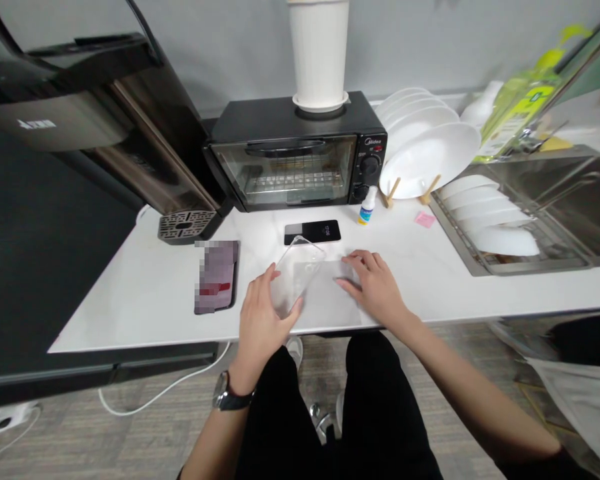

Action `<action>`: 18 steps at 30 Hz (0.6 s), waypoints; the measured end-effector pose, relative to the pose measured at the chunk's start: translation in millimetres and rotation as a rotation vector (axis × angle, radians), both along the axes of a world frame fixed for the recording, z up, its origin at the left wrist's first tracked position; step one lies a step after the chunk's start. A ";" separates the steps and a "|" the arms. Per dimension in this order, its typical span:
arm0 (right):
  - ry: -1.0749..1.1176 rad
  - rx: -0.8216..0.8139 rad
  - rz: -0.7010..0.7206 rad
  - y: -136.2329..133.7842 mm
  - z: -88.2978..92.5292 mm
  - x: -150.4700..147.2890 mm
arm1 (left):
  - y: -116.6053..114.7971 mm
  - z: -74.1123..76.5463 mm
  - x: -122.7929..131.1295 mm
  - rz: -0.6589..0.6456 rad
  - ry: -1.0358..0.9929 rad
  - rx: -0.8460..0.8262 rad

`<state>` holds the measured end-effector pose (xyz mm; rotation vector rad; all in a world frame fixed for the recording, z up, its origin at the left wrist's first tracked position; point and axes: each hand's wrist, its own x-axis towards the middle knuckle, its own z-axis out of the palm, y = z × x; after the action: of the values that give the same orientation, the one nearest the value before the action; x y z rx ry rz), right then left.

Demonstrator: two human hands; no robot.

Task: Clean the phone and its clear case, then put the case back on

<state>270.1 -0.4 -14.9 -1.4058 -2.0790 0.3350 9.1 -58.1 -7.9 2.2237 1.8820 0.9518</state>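
A clear phone case is in my left hand, tilted up, with the thumb and fingers at its edges. Below and to the right of it a thin pale grey cloth lies flat on the counter near the front edge. The thumb and curved fingers of my right hand are around the cloth's right edge, where it bunches up. A black phone with its screen lit lies just behind the case. To the right of that phone stands a small white spray bottle with a blue and yellow label.
Another phone lies left on the white counter. Behind are a drinks machine and a toaster oven bearing a white pot. Racked plates, a pink packet and a sink are right.
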 end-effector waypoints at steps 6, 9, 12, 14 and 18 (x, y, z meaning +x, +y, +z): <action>0.207 -0.209 0.003 -11.4 2.8 32.7 | -1.6 -0.4 2.3 -0.063 0.065 -0.055; 0.397 -0.293 -0.063 -20.9 17.3 59.0 | 4.1 1.0 7.9 -0.131 0.107 -0.102; 0.501 -0.168 -0.114 -28.8 34.4 66.1 | 13.2 1.3 14.0 -0.213 0.081 -0.115; 0.487 -0.116 -0.084 -32.3 43.1 55.4 | 18.7 0.5 17.2 -0.275 0.042 -0.144; 0.249 -0.090 0.141 -36.1 41.6 17.3 | 21.7 -1.8 16.8 -0.310 -0.057 -0.204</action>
<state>287.4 -36.5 26.7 -1.2019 -1.9812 0.6357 25.9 -36.4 -9.6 2.2486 1.4760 0.7287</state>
